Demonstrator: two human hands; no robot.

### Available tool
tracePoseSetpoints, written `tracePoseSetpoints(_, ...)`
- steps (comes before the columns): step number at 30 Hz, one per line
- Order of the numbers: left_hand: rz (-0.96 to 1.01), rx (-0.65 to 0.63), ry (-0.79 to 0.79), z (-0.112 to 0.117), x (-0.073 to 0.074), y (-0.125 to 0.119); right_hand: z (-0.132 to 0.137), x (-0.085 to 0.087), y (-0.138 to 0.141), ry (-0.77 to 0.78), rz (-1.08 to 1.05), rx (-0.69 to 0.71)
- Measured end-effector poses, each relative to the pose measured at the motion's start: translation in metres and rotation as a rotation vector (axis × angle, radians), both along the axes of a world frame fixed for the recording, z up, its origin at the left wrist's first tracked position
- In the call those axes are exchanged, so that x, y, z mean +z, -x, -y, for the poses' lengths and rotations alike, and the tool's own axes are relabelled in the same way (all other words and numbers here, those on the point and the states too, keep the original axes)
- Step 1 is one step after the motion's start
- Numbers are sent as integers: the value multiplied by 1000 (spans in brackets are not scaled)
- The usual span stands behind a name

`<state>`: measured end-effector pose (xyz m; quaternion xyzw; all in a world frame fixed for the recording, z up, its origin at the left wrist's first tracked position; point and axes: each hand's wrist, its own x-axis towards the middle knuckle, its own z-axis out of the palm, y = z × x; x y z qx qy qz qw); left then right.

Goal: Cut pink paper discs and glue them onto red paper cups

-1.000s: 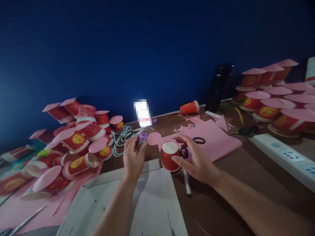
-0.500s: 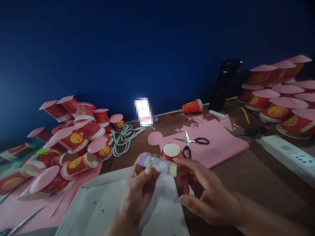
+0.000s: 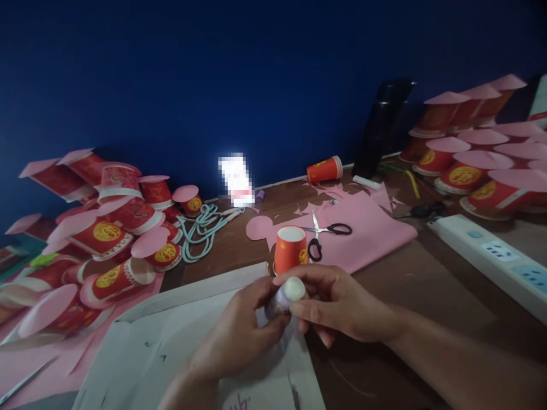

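1. The left hand (image 3: pixel 243 329) is clamped round the body of a glue stick (image 3: pixel 284 298), above the right-hand far corner of a white sheet (image 3: pixel 171 333) on the bench (image 3: pixel 427 285).
2. The right hand (image 3: pixel 337 299) has its grip together on the same glue stick, thumb and forefinger at its pale end, which points up towards the camera.
3. Just beyond the fingers, a red paper cup (image 3: pixel 290 247) stands base up on the bench.
4. Beside the cup, scissors (image 3: pixel 317 230) lie with blades spread on pink paper (image 3: pixel 371 239); a pink disc (image 3: pixel 259 228) lies to the cup's left.
5. Along the bench's far edge are a lit phone (image 3: pixel 237 181), a cup stack (image 3: pixel 325 169) on its side and a black flask (image 3: pixel 382 131).
6. Pink-topped cups crowd the bench's left side (image 3: pixel 106 232) and its far right corner (image 3: pixel 465 175).
7. A power strip (image 3: pixel 491 259) lies near the right edge.
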<state>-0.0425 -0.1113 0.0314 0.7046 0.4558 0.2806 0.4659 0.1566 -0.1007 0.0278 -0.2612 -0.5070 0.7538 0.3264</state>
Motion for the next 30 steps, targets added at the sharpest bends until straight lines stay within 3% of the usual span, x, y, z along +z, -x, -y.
tracePoseSetpoints(3, -104, -61, -28, 4, -3, -10, -1, -2, -1, 67, 67, 146)
tracePoseSetpoints(6, -106, -45, -148, 3, -11, -14, -4, -4, -3, 106, 41, 272)
tracePoseSetpoints(11, -127, -12, -319, -2, -24, -10, -11, -12, -5, 136, -84, 357)
tracePoseSetpoints(16, -120, 14, -401, -4, -31, -13, -14, -18, -4, 147, -130, 329)
tracePoseSetpoints(23, -246, 146, -475, -7, -40, -14, -13, -18, -3, 187, -87, 242)
tracePoseSetpoints(30, -250, 104, -517, -7, -35, -13, -16, -13, -7, 99, 41, 253)
